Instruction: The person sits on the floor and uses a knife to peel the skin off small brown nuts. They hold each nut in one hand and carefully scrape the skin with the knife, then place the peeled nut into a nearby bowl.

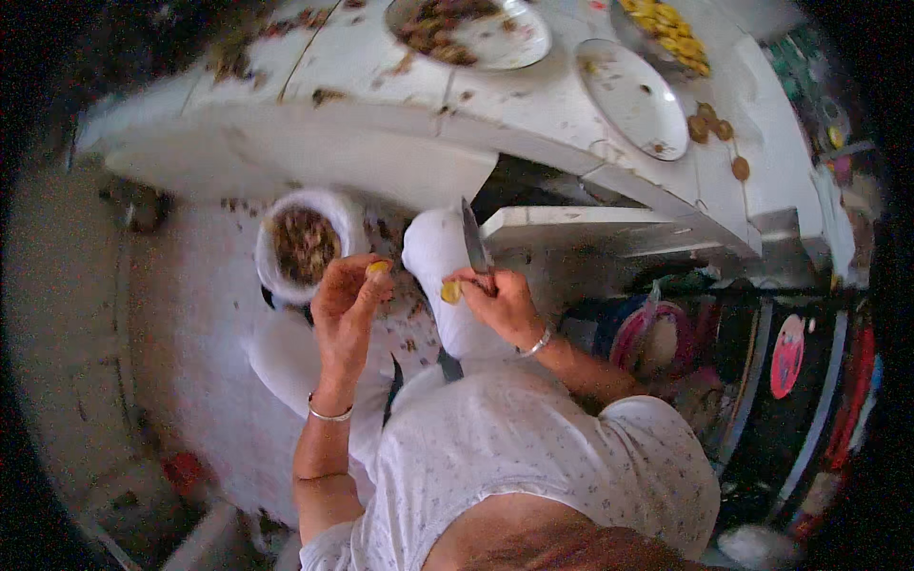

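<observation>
In front of my lap, my left hand (350, 300) pinches a small yellow piece of food (378, 267) between thumb and fingertips. My right hand (503, 305) grips a knife (473, 235) whose blade points up and away from me. A second yellow piece (451, 291) sits at the right thumb and fingertips, beside the knife handle. The two hands are apart, above my knees in white trousers (464, 328). Just beyond my left hand stands a white bucket (348, 214), holding many brown peelings or shells (303, 243). What kind of food it is, I cannot tell.
A white tiled counter (357, 78) runs across the far side. It carries a plate of brown pieces (518, 50), a nearly bare white plate (628, 107), a bowl of yellow pieces (668, 36) and several round brown items (703, 125). Below, a cabinet door (571, 220) hangs open. Scraps litter the floor (207, 285).
</observation>
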The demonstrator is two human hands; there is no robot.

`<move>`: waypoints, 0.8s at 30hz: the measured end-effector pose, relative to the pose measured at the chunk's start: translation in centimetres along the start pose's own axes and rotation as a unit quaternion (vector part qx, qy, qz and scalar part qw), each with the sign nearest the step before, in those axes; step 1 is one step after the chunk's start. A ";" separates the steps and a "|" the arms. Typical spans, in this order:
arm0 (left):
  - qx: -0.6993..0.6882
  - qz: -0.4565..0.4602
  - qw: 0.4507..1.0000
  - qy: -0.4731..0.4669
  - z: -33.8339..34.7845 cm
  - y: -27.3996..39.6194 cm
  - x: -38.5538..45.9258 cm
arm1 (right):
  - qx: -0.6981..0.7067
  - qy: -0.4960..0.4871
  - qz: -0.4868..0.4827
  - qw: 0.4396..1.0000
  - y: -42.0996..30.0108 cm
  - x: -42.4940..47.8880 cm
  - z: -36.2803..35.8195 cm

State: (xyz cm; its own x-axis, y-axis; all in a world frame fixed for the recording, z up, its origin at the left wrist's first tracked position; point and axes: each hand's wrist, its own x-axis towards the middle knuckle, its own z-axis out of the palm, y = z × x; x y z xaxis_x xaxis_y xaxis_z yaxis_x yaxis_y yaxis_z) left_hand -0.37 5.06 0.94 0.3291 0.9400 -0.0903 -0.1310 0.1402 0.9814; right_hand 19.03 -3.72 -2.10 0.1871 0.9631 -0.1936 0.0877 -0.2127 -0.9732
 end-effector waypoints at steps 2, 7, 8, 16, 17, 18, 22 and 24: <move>0.084 0.048 0.994 -0.057 3.2 3.2 1.7 | -0.001 0.040 -0.026 0.999 0.0 -1.8 -1.6; 0.250 0.264 0.916 -0.167 13.4 8.8 11.8 | 0.060 0.086 -0.060 0.993 2.1 -2.1 -3.0; 0.242 0.290 0.907 -0.188 15.9 9.1 13.9 | 0.116 0.054 -0.032 0.991 2.7 -2.5 -3.5; 0.238 0.397 0.869 -0.175 33.4 9.6 31.2 | 0.110 0.032 -0.023 0.993 3.6 -3.5 -7.5; 0.215 0.379 0.885 -0.164 35.2 8.5 33.6 | 0.100 0.029 -0.021 0.994 3.6 -3.6 -8.2; 0.195 0.362 0.899 -0.151 36.7 7.9 35.4 | 0.094 0.024 -0.022 0.995 3.7 -3.6 -8.7; 0.226 0.431 0.869 -0.088 41.3 6.7 38.1 | 0.067 0.070 -0.046 0.994 4.6 -3.7 -9.7; 0.319 0.444 0.833 -0.087 41.9 6.7 38.6 | 0.060 0.070 -0.049 0.995 4.2 -3.7 -10.2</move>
State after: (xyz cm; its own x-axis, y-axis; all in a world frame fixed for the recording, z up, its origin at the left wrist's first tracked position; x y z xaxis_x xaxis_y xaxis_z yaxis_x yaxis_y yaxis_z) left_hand 50.67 29.20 11.18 0.5055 0.5183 0.6898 0.1103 -0.8317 0.5441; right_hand 28.73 -9.87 -4.23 0.3179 0.9443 -0.0854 -0.0030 -0.0891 -0.9960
